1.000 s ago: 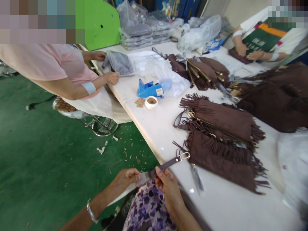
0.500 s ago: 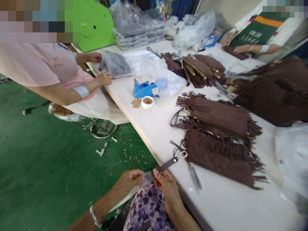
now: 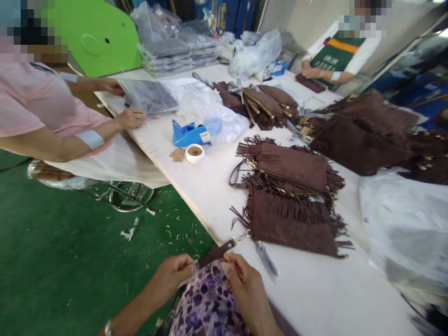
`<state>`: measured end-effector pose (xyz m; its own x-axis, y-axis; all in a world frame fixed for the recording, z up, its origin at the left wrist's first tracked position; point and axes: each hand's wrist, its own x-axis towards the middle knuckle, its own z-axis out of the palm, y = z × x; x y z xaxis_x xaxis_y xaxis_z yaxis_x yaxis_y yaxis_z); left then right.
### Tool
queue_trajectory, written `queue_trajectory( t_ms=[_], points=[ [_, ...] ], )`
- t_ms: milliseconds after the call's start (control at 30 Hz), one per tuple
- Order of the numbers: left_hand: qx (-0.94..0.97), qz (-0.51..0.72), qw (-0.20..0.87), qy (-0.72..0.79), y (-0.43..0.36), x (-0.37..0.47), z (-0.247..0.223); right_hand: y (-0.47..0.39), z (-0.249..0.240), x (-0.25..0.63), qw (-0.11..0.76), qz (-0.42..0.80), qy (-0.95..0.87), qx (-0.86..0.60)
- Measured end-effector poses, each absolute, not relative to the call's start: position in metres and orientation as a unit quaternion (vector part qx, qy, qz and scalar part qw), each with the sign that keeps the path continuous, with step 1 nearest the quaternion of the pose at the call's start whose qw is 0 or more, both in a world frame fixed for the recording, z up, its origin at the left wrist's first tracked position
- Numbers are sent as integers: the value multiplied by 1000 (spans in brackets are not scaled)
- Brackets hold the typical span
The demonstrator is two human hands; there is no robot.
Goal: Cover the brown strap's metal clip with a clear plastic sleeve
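My left hand (image 3: 173,275) and my right hand (image 3: 243,284) are close together at the near edge of the white table (image 3: 210,186), above my purple flowered lap. Both pinch a thin clear plastic sleeve around the end of a brown strap (image 3: 219,250). The strap runs up to a gold clasp (image 3: 242,236) on the nearest brown fringed bag (image 3: 290,224). A second fringed bag (image 3: 290,163) with a gold zipper lies just behind it.
A blue tape dispenser (image 3: 191,133) and a tape roll (image 3: 194,152) stand mid-table. A person in pink at the left handles a grey packed bag (image 3: 150,95). Another person works at the far right. More brown bags (image 3: 360,135) and clear plastic (image 3: 406,224) lie right.
My view has swung right and down. My hands have slid along the strap toward me, closer to my lap, and the clasp now lies nearer the table edge.
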<state>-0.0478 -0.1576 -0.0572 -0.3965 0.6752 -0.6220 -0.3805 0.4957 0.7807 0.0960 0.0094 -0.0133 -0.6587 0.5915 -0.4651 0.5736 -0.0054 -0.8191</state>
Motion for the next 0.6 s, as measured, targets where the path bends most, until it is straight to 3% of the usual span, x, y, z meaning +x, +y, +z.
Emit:
queue_trajectory(
  t_ms=[100, 233, 600],
  points=[
    [84, 461, 561, 683, -189, -51, -55, 34, -2, 104, 46, 340, -873, -347],
    [93, 453, 563, 685, -193, -47, -55, 45, -1, 99, -25, 168, -945, -281],
    [84, 514, 614, 593, -95, -24, -51, 52, -5, 101, -29, 220, -940, -260]
  ],
)
